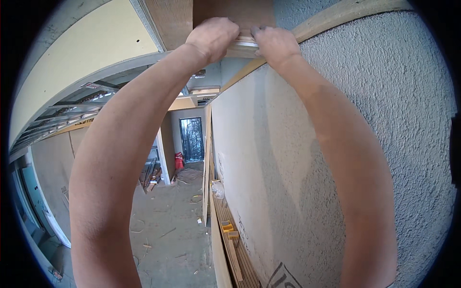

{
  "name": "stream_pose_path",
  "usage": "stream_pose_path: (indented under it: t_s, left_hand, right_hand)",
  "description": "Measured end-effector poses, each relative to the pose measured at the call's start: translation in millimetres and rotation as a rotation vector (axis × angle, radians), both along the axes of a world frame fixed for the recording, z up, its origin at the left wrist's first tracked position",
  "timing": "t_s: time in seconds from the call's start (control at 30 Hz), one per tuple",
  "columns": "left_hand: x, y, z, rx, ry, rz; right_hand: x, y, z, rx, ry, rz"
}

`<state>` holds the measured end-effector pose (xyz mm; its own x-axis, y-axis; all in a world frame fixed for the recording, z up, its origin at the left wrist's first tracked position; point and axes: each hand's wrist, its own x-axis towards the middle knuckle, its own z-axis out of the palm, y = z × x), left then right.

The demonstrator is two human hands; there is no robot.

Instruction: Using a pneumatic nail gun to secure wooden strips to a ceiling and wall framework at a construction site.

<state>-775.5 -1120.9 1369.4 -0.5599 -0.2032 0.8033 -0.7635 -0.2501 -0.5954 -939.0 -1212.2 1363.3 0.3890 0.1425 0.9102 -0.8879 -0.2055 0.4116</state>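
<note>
Both hands' grip curls closed on a wooden strip (246,43) at 12 o'clock, left hand (213,37) and right hand (277,45) raised.

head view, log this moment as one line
left hand: at white-edged board | right hand: at same board | grips: partly hidden | textured wall: right side

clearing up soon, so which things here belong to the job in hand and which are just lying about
Likely in use:
pale-edged board
left hand and right hand, curled at its edge

Apparently lying about:
yellow item
red item
whitish plastic bundle
white scrap on the floor
</note>
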Motion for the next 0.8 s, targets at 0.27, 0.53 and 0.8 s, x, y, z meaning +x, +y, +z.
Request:
stream_pose_path:
  t_s: [0.27,0.53,0.8]
  left_hand:
    - [1,6,-6,-0.004,-0.072,-0.009]
    - [-9,-11,2,0.018,-0.155,0.006]
    - [-10,-10,7,0.068,-0.051,0.040]
  right_hand:
    - [9,9,-10,-0.032,-0.037,-0.059]
    - [10,1,-53,-0.309,-0.261,0.172]
    - [-42,188,-468,0.525,-0.773,0.927]
